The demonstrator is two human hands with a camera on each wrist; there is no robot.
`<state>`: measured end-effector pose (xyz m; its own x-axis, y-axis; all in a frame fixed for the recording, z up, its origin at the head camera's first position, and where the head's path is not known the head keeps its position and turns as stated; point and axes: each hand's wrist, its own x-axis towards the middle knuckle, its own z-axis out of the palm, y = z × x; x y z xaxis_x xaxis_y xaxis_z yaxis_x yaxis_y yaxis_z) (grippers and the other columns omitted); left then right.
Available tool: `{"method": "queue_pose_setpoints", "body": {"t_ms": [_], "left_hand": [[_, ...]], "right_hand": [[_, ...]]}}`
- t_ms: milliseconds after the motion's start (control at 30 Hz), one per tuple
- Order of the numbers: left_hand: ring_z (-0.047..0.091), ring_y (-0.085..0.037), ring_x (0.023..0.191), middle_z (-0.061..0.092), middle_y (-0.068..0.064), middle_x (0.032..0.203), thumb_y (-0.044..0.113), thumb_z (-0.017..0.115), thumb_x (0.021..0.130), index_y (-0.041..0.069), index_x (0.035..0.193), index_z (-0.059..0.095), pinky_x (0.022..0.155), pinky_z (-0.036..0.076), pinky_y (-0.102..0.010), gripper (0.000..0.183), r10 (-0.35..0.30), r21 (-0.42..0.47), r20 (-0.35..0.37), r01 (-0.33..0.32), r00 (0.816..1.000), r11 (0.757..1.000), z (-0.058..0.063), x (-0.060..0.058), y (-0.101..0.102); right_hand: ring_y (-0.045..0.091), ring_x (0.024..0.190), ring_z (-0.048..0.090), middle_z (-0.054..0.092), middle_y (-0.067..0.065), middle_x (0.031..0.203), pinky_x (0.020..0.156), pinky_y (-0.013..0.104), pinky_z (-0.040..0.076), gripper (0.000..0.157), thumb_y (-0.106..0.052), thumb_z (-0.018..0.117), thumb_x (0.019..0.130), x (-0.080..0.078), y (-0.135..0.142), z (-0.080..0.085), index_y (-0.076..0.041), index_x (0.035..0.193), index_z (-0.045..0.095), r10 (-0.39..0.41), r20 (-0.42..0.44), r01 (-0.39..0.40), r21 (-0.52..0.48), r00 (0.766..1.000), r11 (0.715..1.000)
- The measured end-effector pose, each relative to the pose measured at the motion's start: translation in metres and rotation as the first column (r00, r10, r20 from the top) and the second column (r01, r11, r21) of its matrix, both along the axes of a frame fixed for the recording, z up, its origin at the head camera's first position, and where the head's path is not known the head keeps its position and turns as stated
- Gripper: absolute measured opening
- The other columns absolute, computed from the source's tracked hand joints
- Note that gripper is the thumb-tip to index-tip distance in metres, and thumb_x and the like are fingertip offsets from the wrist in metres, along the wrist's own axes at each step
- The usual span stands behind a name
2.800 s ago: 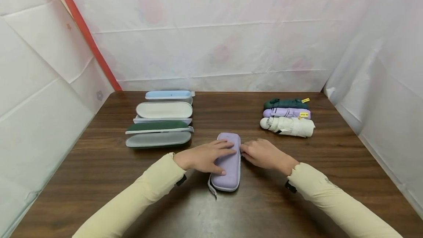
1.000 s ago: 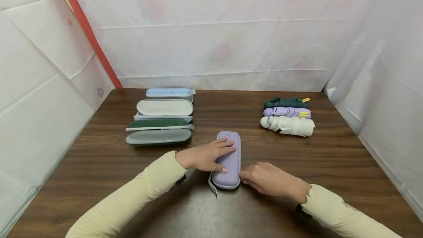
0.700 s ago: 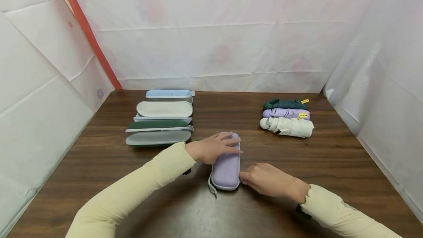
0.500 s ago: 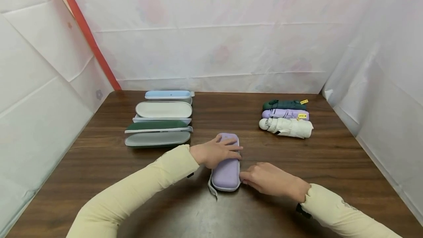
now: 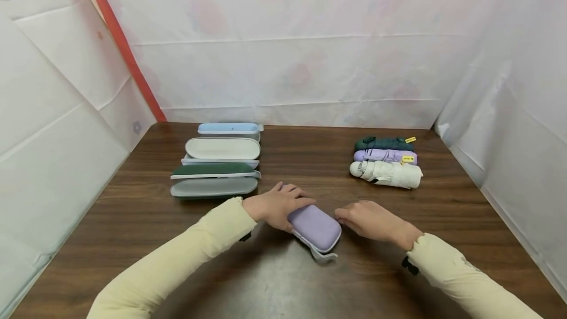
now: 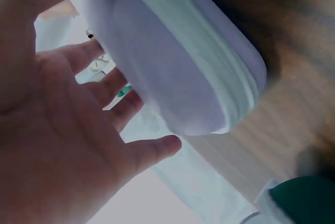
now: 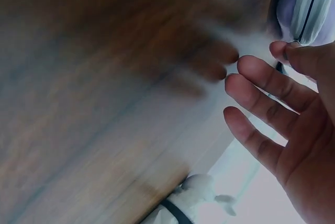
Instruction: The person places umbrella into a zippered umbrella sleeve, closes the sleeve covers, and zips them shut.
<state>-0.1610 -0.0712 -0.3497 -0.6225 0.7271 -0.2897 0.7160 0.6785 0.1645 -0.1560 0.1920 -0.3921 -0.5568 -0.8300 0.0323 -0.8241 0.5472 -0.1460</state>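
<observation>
A lilac zip case (image 5: 316, 228) with a pale zip band and wrist strap (image 5: 322, 255) lies slantwise on the table, its near end toward the right. Across its far part my left hand (image 5: 276, 207) grips it, thumb at the near-left side and fingers over the top. In the left wrist view the little finger stands off the case (image 6: 167, 62). My right hand (image 5: 372, 219) is at the case's right edge. Thumb and forefinger pinch at the zip line of the case (image 7: 299, 12) in the right wrist view, mostly hiding the zipper pull; the other fingers are loosely bent.
Three unzipped cases lie at the back left: blue (image 5: 228, 128), lilac with a white lining (image 5: 221, 148), and green (image 5: 214, 187). Folded umbrellas in green (image 5: 385, 143), lilac (image 5: 367, 155) and white (image 5: 390, 175) lie side by side at the back right. White sheets (image 5: 292, 73) surround the table.
The right hand slid toward me along the case's right edge earlier. Since then the left hand shifted its hold, and the case turned, its near end swinging right; the right hand moved slightly right and away.
</observation>
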Motion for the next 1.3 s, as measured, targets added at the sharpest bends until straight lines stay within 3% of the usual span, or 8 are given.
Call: {"method": "queue_pose_setpoints", "body": {"t_ms": [400, 700, 1300], "left_hand": [[0.035, -0.026, 0.126, 0.044, -0.006, 0.133, 0.043, 0.068, 0.086, 0.017, 0.147, 0.037, 0.103, 0.027, -0.051, 0.074, -0.004, 0.068, -0.107, 0.012, 0.994, 0.998, -0.015, 0.007, -0.007], [0.036, -0.028, 0.124, 0.045, -0.007, 0.131, 0.041, 0.068, 0.086, 0.015, 0.146, 0.038, 0.102, 0.028, -0.052, 0.072, -0.016, 0.101, -0.134, 0.03, 0.991, 0.994, -0.019, 0.008, -0.008], [0.039, -0.027, 0.12, 0.047, -0.007, 0.13, 0.043, 0.066, 0.087, 0.014, 0.145, 0.038, 0.098, 0.032, -0.053, 0.071, 0.001, 0.11, -0.185, 0.019, 0.983, 0.994, -0.022, 0.014, -0.013]], "right_hand": [[0.004, 0.061, 0.049, 0.05, -0.012, 0.069, 0.056, 0.028, 0.042, 0.013, -0.014, 0.06, 0.094, -0.008, 0.008, -0.007, -0.02, 0.084, 0.053, -0.03, -0.043, 0.029, -0.017, 0.999, 0.999], [0.011, 0.069, 0.053, 0.052, -0.011, 0.073, 0.07, 0.038, 0.043, 0.012, -0.016, 0.063, 0.092, 0.003, 0.013, -0.008, -0.019, 0.083, 0.055, -0.029, -0.137, 0.03, 0.004, 0.99, 1.0], [0.008, 0.065, 0.05, 0.05, -0.014, 0.068, 0.065, 0.031, 0.037, 0.014, -0.018, 0.066, 0.089, 0.033, 0.015, -0.013, -0.02, 0.081, 0.054, 0.009, -0.153, -0.012, -0.018, 0.988, 1.0]]}}
